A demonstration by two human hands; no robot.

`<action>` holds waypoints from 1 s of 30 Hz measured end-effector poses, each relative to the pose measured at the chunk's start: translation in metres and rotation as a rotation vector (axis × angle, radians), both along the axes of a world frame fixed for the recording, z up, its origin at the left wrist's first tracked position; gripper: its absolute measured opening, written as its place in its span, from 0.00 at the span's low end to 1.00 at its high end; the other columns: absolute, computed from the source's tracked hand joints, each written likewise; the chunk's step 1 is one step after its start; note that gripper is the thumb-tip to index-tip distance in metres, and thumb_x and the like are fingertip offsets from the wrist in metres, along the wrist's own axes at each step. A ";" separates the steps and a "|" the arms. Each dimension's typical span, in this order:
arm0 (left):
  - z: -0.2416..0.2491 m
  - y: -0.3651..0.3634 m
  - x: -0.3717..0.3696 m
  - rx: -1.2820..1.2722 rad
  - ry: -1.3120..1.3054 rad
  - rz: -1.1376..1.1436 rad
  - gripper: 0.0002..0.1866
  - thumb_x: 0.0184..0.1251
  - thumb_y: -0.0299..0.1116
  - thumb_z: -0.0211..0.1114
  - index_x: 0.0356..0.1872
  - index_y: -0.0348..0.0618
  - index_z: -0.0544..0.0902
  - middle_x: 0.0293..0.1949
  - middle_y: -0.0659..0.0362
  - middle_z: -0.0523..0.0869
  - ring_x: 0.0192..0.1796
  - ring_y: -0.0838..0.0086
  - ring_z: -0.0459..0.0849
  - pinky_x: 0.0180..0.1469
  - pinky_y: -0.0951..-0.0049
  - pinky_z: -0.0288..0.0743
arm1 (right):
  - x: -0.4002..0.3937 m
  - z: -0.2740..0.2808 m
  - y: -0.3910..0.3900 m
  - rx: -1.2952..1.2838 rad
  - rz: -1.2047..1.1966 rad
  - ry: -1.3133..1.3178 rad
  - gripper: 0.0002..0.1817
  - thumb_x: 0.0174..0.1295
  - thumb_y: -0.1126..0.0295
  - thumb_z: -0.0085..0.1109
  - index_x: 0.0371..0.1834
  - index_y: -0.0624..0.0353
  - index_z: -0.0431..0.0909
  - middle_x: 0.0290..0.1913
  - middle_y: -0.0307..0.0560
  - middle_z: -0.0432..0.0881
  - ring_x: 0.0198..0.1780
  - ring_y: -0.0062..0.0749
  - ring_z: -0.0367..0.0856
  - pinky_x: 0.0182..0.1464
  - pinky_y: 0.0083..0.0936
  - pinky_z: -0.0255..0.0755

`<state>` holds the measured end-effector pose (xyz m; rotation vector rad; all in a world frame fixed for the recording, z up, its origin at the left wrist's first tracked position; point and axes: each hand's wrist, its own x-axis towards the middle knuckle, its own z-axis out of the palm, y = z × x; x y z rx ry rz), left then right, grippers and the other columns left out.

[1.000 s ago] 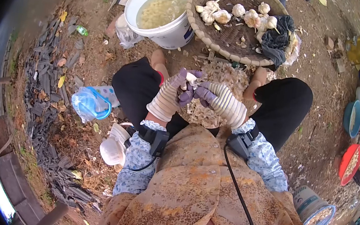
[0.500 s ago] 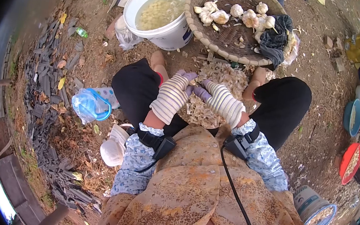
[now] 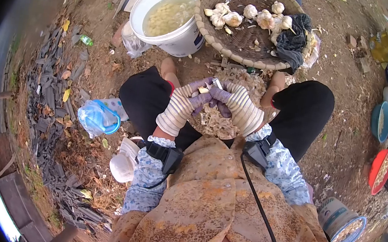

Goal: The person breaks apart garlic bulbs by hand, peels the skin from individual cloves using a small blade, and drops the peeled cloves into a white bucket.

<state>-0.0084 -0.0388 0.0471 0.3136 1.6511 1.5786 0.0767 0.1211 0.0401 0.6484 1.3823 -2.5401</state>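
In striped, purple-tipped work gloves, my two hands meet between my knees. My left hand pinches a pale garlic clove between thumb and fingers. Close against it, my right hand is closed on a small metal blade, whose shiny end sticks up; its handle is hidden in the glove. Below the hands, a heap of papery garlic skins lies on the ground between my feet. Beyond them, a woven basket holds several whole garlic bulbs and a dark cloth.
A white bucket of peeled cloves in water stands left of the basket. A clear bag with a blue rim and a white container lie at my left. At right are a blue-rimmed bucket, a red basin and a teal basin.
My hands have drawn closer together and turned. The metal blade and the pale clove now show plainly between them. At far right, a person's arm now shows by the red basin.
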 end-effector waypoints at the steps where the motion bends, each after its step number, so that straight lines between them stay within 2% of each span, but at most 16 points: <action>1: -0.003 0.001 0.002 0.002 -0.001 -0.003 0.22 0.66 0.30 0.67 0.61 0.40 0.78 0.27 0.68 0.81 0.21 0.89 0.69 0.20 0.85 0.60 | 0.001 -0.002 0.001 0.002 -0.003 -0.001 0.13 0.63 0.64 0.64 0.42 0.64 0.81 0.21 0.33 0.77 0.16 0.12 0.66 0.17 0.12 0.55; 4: -0.009 0.003 0.006 0.037 -0.030 0.026 0.22 0.66 0.32 0.67 0.60 0.39 0.78 0.28 0.66 0.81 0.21 0.88 0.72 0.20 0.85 0.63 | 0.002 -0.009 0.001 0.163 -0.064 0.041 0.11 0.63 0.68 0.61 0.42 0.64 0.81 0.23 0.36 0.78 0.19 0.12 0.69 0.20 0.13 0.60; 8: -0.013 0.005 0.010 0.200 -0.209 0.175 0.16 0.66 0.35 0.67 0.51 0.39 0.81 0.28 0.64 0.81 0.21 0.84 0.74 0.20 0.83 0.66 | 0.006 0.002 -0.003 0.270 -0.037 0.032 0.11 0.64 0.67 0.61 0.40 0.65 0.80 0.26 0.37 0.78 0.25 0.13 0.71 0.26 0.15 0.65; 10: -0.021 0.003 0.009 0.273 -0.298 0.223 0.14 0.67 0.36 0.67 0.48 0.39 0.81 0.28 0.63 0.81 0.22 0.83 0.74 0.21 0.82 0.67 | 0.006 -0.007 -0.009 0.566 -0.131 0.222 0.11 0.65 0.67 0.61 0.39 0.66 0.79 0.28 0.35 0.77 0.30 0.15 0.70 0.32 0.19 0.68; 14: -0.040 0.000 0.011 0.439 -0.418 0.191 0.13 0.67 0.37 0.67 0.46 0.40 0.81 0.27 0.64 0.80 0.22 0.83 0.74 0.22 0.82 0.66 | 0.008 -0.010 -0.009 0.528 -0.094 0.216 0.10 0.66 0.67 0.60 0.40 0.65 0.78 0.28 0.33 0.76 0.31 0.15 0.70 0.33 0.21 0.69; 16: -0.040 0.000 0.013 0.496 -0.477 0.191 0.14 0.67 0.37 0.67 0.47 0.40 0.81 0.27 0.64 0.80 0.23 0.83 0.74 0.22 0.82 0.66 | 0.008 -0.007 -0.011 0.321 -0.145 0.193 0.10 0.66 0.67 0.60 0.41 0.64 0.78 0.28 0.32 0.76 0.30 0.15 0.69 0.32 0.20 0.68; 18: -0.038 0.000 0.015 0.544 -0.483 0.180 0.13 0.68 0.37 0.66 0.46 0.40 0.81 0.27 0.63 0.80 0.22 0.83 0.74 0.22 0.82 0.66 | 0.011 -0.001 -0.007 0.251 -0.103 0.127 0.10 0.66 0.67 0.60 0.41 0.64 0.78 0.28 0.33 0.76 0.30 0.15 0.69 0.32 0.20 0.67; 19: -0.035 0.001 0.014 0.545 -0.484 0.181 0.13 0.68 0.37 0.66 0.46 0.40 0.81 0.27 0.63 0.80 0.22 0.83 0.74 0.22 0.82 0.66 | 0.012 0.001 -0.003 0.181 -0.060 0.067 0.10 0.66 0.68 0.60 0.42 0.64 0.78 0.29 0.33 0.76 0.30 0.16 0.69 0.31 0.20 0.67; 21: -0.032 0.000 0.011 0.337 -0.206 0.123 0.13 0.70 0.37 0.64 0.46 0.39 0.80 0.28 0.62 0.80 0.22 0.82 0.75 0.21 0.83 0.68 | 0.012 0.001 0.005 0.214 -0.011 0.033 0.09 0.66 0.68 0.60 0.42 0.64 0.78 0.29 0.33 0.76 0.30 0.16 0.70 0.31 0.19 0.67; 22: -0.030 0.000 0.009 0.264 -0.149 0.113 0.13 0.70 0.37 0.63 0.46 0.37 0.79 0.29 0.60 0.81 0.21 0.81 0.77 0.20 0.82 0.70 | 0.012 0.001 0.006 0.244 0.038 0.001 0.09 0.66 0.69 0.59 0.42 0.64 0.78 0.29 0.33 0.76 0.30 0.16 0.70 0.31 0.19 0.66; 23: -0.028 0.000 0.009 0.264 -0.147 0.117 0.13 0.70 0.37 0.63 0.46 0.37 0.79 0.29 0.60 0.81 0.21 0.81 0.77 0.20 0.82 0.70 | 0.010 -0.002 0.005 0.244 0.042 0.003 0.09 0.66 0.69 0.59 0.42 0.64 0.78 0.29 0.33 0.76 0.30 0.16 0.70 0.31 0.19 0.66; 25: -0.015 0.003 0.010 0.187 -0.168 0.113 0.14 0.69 0.39 0.65 0.45 0.38 0.80 0.29 0.61 0.82 0.23 0.79 0.78 0.21 0.82 0.70 | 0.008 -0.009 -0.002 0.464 -0.025 0.160 0.10 0.66 0.68 0.59 0.43 0.64 0.78 0.29 0.33 0.76 0.31 0.17 0.70 0.31 0.19 0.66; 26: -0.015 0.004 0.010 0.194 -0.158 0.100 0.13 0.69 0.38 0.65 0.44 0.37 0.80 0.29 0.61 0.82 0.23 0.79 0.79 0.21 0.81 0.71 | 0.007 -0.011 -0.007 0.493 -0.089 0.195 0.11 0.65 0.67 0.59 0.42 0.65 0.77 0.28 0.33 0.76 0.31 0.18 0.71 0.32 0.19 0.67; 30: -0.018 0.001 0.006 0.136 -0.150 0.089 0.14 0.67 0.35 0.66 0.46 0.37 0.80 0.30 0.61 0.82 0.24 0.78 0.80 0.22 0.80 0.72 | 0.011 -0.012 -0.003 0.550 -0.039 0.196 0.10 0.65 0.65 0.61 0.39 0.62 0.77 0.27 0.33 0.75 0.27 0.15 0.69 0.28 0.17 0.64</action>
